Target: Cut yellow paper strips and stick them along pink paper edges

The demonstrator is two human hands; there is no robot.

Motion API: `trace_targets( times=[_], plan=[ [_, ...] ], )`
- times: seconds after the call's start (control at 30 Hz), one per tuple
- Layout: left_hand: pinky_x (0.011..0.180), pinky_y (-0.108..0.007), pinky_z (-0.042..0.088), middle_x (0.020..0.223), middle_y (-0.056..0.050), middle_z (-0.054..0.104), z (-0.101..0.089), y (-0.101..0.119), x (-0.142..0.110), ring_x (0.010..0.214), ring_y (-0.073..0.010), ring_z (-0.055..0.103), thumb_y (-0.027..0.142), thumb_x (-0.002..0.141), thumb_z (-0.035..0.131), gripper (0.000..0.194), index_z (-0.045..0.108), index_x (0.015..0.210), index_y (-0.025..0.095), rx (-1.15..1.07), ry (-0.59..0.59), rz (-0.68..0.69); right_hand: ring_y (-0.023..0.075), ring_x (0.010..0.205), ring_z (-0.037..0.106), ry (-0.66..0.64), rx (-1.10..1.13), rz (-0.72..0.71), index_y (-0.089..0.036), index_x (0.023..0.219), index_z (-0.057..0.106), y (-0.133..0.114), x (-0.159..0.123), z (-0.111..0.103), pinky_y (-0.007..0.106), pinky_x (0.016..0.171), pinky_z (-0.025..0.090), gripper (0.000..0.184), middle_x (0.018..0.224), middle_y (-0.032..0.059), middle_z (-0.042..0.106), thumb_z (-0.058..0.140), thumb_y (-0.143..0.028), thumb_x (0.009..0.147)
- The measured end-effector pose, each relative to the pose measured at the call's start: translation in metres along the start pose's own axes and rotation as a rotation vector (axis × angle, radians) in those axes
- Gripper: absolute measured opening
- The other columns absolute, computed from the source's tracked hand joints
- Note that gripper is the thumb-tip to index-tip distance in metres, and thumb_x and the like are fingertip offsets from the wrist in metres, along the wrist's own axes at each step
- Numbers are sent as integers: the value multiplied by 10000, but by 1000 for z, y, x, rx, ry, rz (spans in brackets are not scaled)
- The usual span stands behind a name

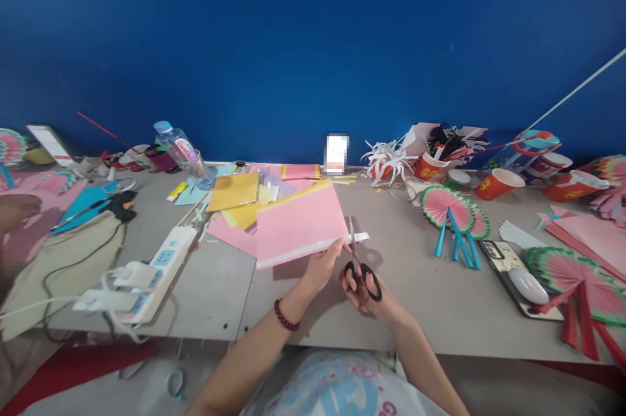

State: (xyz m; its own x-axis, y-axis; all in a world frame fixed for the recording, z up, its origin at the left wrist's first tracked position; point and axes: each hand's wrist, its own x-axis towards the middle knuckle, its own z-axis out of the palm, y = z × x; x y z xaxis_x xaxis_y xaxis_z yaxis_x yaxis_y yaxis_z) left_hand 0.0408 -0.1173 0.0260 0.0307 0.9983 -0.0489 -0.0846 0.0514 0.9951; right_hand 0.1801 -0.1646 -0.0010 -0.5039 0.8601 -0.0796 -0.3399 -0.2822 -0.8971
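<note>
Near the middle of the table, my left hand (323,267) is closed on the lower right edge of a pink sheet of paper (300,217). A white strip (298,251) runs along the sheet's lower edge, and its end sticks out past the right side. My right hand (364,292) has its fingers in the black handles of a pair of scissors (358,259). The blades point away from me, at the sheet's right edge, across the white strip. Whether the strip lies between the blades I cannot tell.
To the left lie a power strip (163,272), a plastic bottle (183,152) and more coloured paper (235,191). On the right are folded paper fans (447,210), a phone with a mouse (528,285) on it, and paper cups (499,186). Another person's hand (17,210) shows at far left.
</note>
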Motion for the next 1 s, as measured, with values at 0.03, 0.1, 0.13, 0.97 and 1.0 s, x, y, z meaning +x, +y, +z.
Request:
trace_targets(
  times=[0.03, 0.1, 0.13, 0.97, 1.0],
  plan=[
    [816, -324, 466, 700, -33, 662, 0, 1, 0, 761, -199, 608, 542, 767, 543, 377, 612, 577, 224, 0, 0, 2, 54, 483, 302, -3, 4, 0, -205, 755, 462, -1, 0, 0, 198, 408, 234, 538, 787, -2, 462, 503, -741, 755],
    [811, -327, 468, 705, -34, 669, 0, 2, 0, 766, -203, 609, 541, 764, 543, 375, 611, 577, 224, 6, -6, -12, 55, 493, 308, -11, 12, -1, -203, 761, 465, -1, 0, 1, 193, 406, 232, 534, 793, 0, 457, 509, -735, 757],
    [811, -325, 467, 714, -37, 674, 0, 3, -1, 774, -203, 611, 537, 767, 540, 373, 613, 583, 221, 11, -12, -24, 54, 494, 306, -16, 16, -3, -202, 762, 466, -1, 1, 1, 191, 403, 229, 533, 793, -1, 454, 513, -734, 757],
    [876, -313, 442, 765, -45, 680, -1, 11, -2, 841, -207, 614, 536, 743, 536, 360, 585, 588, 215, -4, -33, -79, 60, 482, 294, 24, -42, -15, -204, 757, 437, 10, 2, -2, 206, 416, 198, 529, 715, -25, 408, 474, -731, 784],
    [874, -312, 444, 771, -46, 682, -1, 10, -1, 842, -206, 615, 533, 745, 536, 358, 588, 593, 213, -4, -33, -84, 60, 482, 297, 26, -46, -10, -205, 756, 436, 10, 2, -3, 206, 416, 198, 530, 711, -27, 407, 477, -733, 782]
  ],
)
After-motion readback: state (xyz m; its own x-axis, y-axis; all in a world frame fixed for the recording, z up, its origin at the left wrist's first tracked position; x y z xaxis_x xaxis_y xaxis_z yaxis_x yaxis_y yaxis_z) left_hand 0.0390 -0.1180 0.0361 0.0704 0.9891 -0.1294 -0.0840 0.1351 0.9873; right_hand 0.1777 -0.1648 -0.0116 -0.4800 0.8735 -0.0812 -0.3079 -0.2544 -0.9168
